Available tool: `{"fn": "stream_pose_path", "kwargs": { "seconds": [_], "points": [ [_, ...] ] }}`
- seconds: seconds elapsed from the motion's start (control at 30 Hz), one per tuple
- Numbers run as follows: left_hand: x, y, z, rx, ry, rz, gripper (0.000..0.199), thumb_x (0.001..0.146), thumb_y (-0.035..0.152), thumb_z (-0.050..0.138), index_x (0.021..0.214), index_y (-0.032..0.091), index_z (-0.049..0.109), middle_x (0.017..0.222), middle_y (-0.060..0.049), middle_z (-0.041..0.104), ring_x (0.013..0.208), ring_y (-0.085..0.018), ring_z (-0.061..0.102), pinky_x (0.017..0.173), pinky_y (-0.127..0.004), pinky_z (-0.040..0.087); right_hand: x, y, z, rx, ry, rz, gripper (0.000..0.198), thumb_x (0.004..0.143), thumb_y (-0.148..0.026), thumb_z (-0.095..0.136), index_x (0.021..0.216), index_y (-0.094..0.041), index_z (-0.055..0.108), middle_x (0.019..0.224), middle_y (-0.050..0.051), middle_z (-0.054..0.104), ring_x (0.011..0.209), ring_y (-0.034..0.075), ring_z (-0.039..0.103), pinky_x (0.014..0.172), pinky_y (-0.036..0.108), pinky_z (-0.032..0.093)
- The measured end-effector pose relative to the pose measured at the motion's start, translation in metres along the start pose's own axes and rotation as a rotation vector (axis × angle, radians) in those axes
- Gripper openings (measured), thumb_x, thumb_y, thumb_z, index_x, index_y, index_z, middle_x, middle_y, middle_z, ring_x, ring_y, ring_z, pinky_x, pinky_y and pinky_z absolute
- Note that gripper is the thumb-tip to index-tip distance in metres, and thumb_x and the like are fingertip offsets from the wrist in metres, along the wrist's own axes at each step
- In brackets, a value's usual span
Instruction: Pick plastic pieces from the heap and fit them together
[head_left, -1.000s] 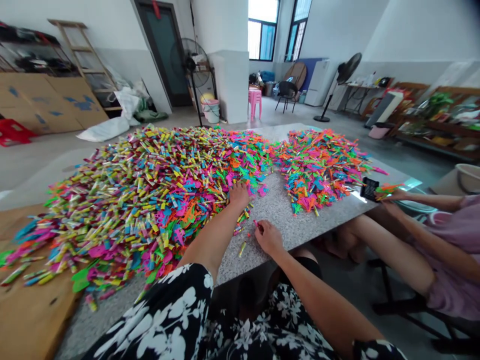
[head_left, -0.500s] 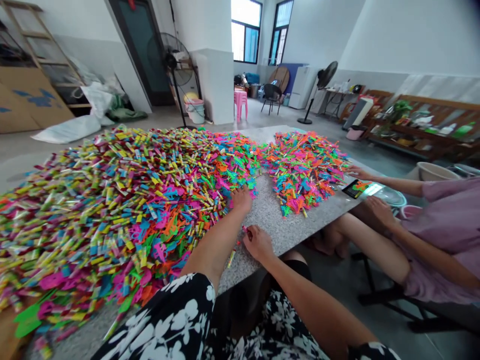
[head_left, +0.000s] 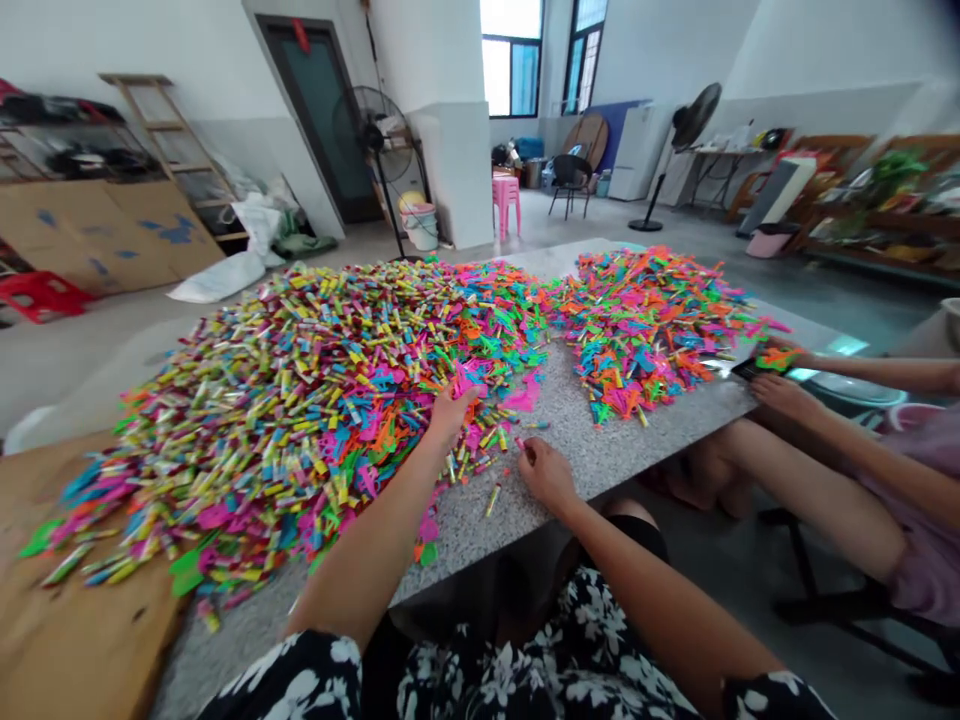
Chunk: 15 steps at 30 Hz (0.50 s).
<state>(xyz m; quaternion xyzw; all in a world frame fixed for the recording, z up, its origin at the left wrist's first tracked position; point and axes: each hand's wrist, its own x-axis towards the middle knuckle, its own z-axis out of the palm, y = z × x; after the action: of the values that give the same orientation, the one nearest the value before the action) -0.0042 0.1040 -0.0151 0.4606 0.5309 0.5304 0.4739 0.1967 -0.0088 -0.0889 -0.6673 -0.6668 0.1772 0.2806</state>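
My left hand (head_left: pixel 448 415) is at the near right side of a large pile of small candy-like tubes (head_left: pixel 300 340) and bright plastic pieces. Its fingers are closed on a pink plastic piece (head_left: pixel 466 378), whose exact shape is unclear. Above the speckled grey tabletop (head_left: pixel 465 530), my right hand (head_left: pixel 547 475) pinches a small pink item (head_left: pixel 519 443), mostly hidden by the fingers. A single yellow-labelled tube (head_left: pixel 493 499) lies on the stone just left of that hand. Another pink piece (head_left: pixel 525 393) rests beyond it, by the pile's edge.
A second heap (head_left: pixel 645 330) of coloured plastic pieces stands to the right. Beside it another person's hands (head_left: pixel 784 392) hold a dark phone-like object and an orange-green piece. Brown cardboard (head_left: pixel 90 620) lies under the pile's left end. A standing fan (head_left: pixel 375 140) is behind the table.
The view has swung left. My left hand has drawn back leftward from the pile's edge and now has a pink piece in its fingers. My right hand keeps its pinch over the tabletop.
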Motion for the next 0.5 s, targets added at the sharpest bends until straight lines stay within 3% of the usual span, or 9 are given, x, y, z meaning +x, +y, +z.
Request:
{"fn": "stream_pose_path", "kwargs": {
  "seconds": [0.13,0.23,0.37,0.5],
  "points": [
    [-0.047,0.001,-0.052,-0.184,0.026,-0.160,0.045,0.081,0.042,0.084,0.115,0.019,0.068,0.092,-0.005,0.078,0.083,-0.018,0.076,0.077,-0.032,0.062,0.000,0.001,-0.001,0.022,-0.004,0.018,0.026,0.101,-0.030,0.055,0.117,-0.020,0.072,0.109,0.011,0.078,0.093,0.024,0.070,0.080,0.030,0.043],
    [-0.067,0.002,-0.075,-0.283,0.051,-0.312,0.036,0.087,0.042,0.079,0.109,0.018,0.064,0.081,-0.004,0.074,0.072,-0.018,0.074,0.064,-0.030,0.061,0.002,-0.007,-0.001,0.103,0.004,0.065,0.026,0.100,-0.032,0.054,0.115,-0.019,0.071,0.104,0.011,0.078,0.089,0.025,0.070,0.079,0.032,0.045],
    [-0.086,-0.001,-0.082,-0.241,0.054,-0.255,0.039,0.080,0.040,0.084,0.108,0.019,0.065,0.082,-0.001,0.073,0.071,-0.017,0.072,0.064,-0.030,0.061,0.004,-0.038,0.000,0.424,-0.032,0.012,0.027,0.098,-0.039,0.054,0.106,-0.019,0.070,0.100,0.009,0.077,0.088,0.025,0.069,0.082,0.034,0.050],
    [-0.103,-0.001,-0.076,-0.063,-0.008,-0.134,0.049,0.077,0.041,0.085,0.117,0.020,0.069,0.086,-0.001,0.075,0.073,-0.019,0.071,0.069,-0.034,0.061,0.007,-0.083,0.002,0.723,-0.081,-0.073,0.030,0.095,-0.043,0.056,0.111,-0.021,0.069,0.112,0.009,0.076,0.099,0.023,0.069,0.090,0.034,0.054]
  ]
}}
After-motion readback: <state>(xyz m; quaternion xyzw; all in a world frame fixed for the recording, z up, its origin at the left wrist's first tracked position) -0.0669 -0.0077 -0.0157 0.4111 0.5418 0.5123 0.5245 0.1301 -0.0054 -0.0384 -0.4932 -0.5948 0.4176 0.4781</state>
